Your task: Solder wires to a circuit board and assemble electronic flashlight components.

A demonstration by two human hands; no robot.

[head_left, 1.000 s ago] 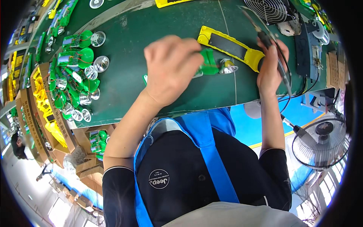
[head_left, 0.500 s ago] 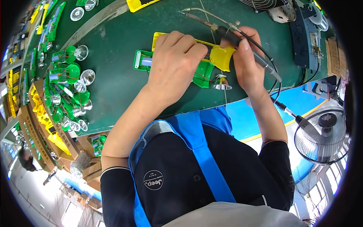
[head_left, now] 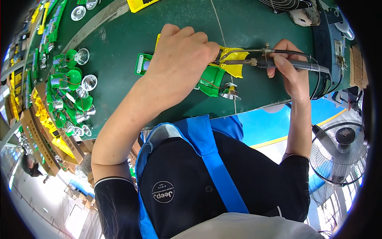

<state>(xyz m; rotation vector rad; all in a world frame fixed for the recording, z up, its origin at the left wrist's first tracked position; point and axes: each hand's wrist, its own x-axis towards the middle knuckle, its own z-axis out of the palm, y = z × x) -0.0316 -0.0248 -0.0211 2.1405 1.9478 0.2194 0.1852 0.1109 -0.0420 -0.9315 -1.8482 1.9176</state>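
Note:
My left hand [head_left: 181, 55] is closed over a yellow plastic shell half [head_left: 235, 71], its fingertips pressed together near a small dark part inside. The exact grip is partly hidden under the hand. My right hand [head_left: 293, 71] holds a soldering iron [head_left: 264, 62] with a thin curved feed tube clamped along it. Its tip points left into the yellow shell, beside my left fingertips; actual contact is hard to tell. Partly beneath lies a green shell half [head_left: 211, 83] with a red wire and a blue cell [head_left: 147, 64]. A shiny reflector cup [head_left: 230, 95] sits at its right end.
Several green lamp assemblies with reflectors [head_left: 89, 82] cluster at the left of the green table [head_left: 119, 95]. Another yellow piece [head_left: 141, 4] lies at the far edge. A dark boxy unit [head_left: 334, 44] stands right. Cardboard boxes [head_left: 47, 137] and a fan [head_left: 338, 147] flank the table.
My right hand has swung right and turned the soldering iron level, bringing its tip down into the yellow shell. My left hand has shifted slightly, staying over the shell.

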